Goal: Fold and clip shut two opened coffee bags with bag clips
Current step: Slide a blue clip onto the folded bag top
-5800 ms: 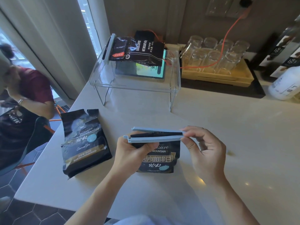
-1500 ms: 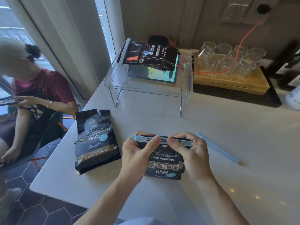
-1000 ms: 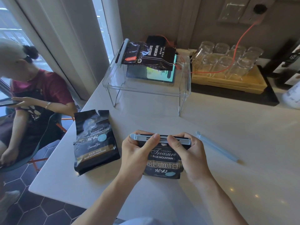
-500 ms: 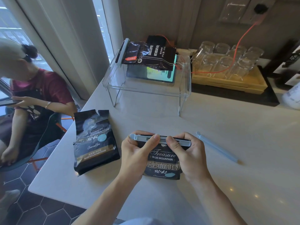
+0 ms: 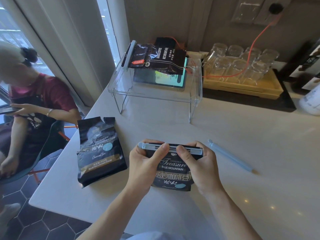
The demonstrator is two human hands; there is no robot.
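A black coffee bag lies in front of me on the white counter, its top folded under a pale blue bag clip. My left hand grips the clip's left half, thumb pressing on top. My right hand grips the right half the same way. A second black coffee bag lies to the left, its top open and unfolded. A second blue bag clip lies loose on the counter to the right of my hands.
A clear acrylic stand at the back carries a clipped dark bag and a tablet. A wooden tray of upturned glasses stands right of it. A seated person is beyond the counter's left edge. A white bottle stands far right.
Both hands keep pressing the clip on the folded bag top; nothing has visibly moved in the last second. Earlier the clip was still open around the fold.
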